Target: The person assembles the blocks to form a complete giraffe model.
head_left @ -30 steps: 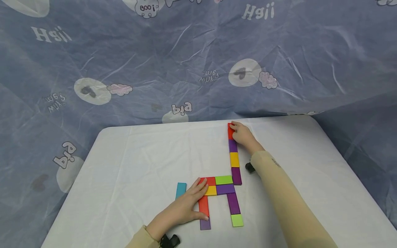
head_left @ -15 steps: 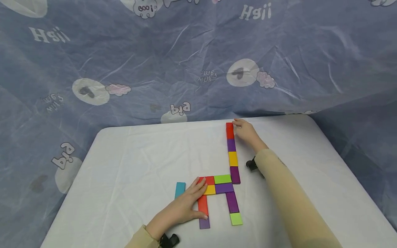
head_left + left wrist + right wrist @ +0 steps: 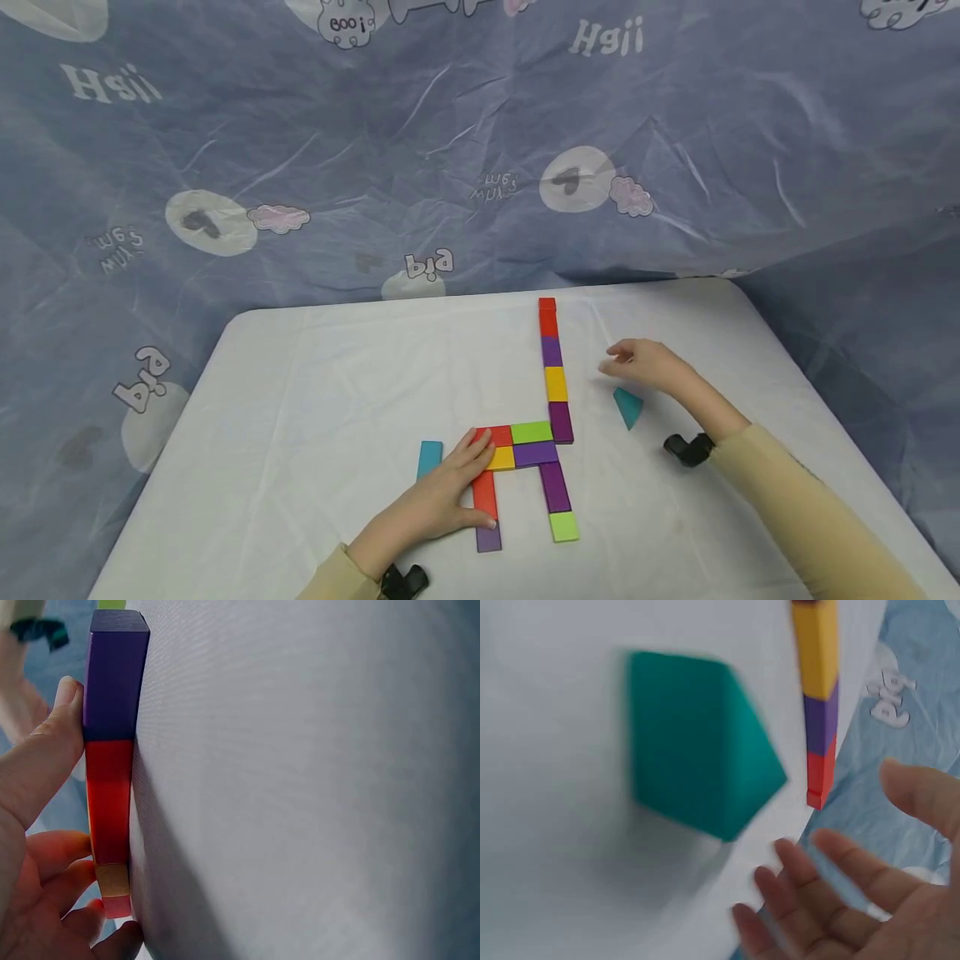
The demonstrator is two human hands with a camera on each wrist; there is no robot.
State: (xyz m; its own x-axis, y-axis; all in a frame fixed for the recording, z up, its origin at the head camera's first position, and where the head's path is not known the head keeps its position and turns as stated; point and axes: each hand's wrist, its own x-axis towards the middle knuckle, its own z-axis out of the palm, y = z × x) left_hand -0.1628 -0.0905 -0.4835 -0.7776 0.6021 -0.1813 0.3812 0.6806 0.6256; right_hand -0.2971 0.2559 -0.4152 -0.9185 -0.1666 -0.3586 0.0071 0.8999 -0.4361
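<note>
My left hand (image 3: 442,500) rests with spread fingers on a flat layout of coloured blocks, over the red block (image 3: 501,435) and yellow block (image 3: 502,458). Its thumb lies by the seam between a red leg block (image 3: 485,497) and a purple block (image 3: 114,686). My right hand (image 3: 651,365) hovers with loose, unfilled fingers right of the upright column. Just below it on the table lies a teal wedge-shaped block (image 3: 627,407), apart from the fingers (image 3: 855,855) in the right wrist view. The column's far end is a red block (image 3: 548,321).
Down the column run a purple block (image 3: 551,351), a yellow block (image 3: 556,384) and a dark purple block (image 3: 560,422). A blue block (image 3: 430,458) lies left, partly behind the left hand. A white-covered table (image 3: 337,375) meets a printed blue cloth (image 3: 337,133) behind.
My right hand has left the red block at the column's far end and moved right and nearer. The teal block, hidden before, now shows. My left hand has stayed on the blocks.
</note>
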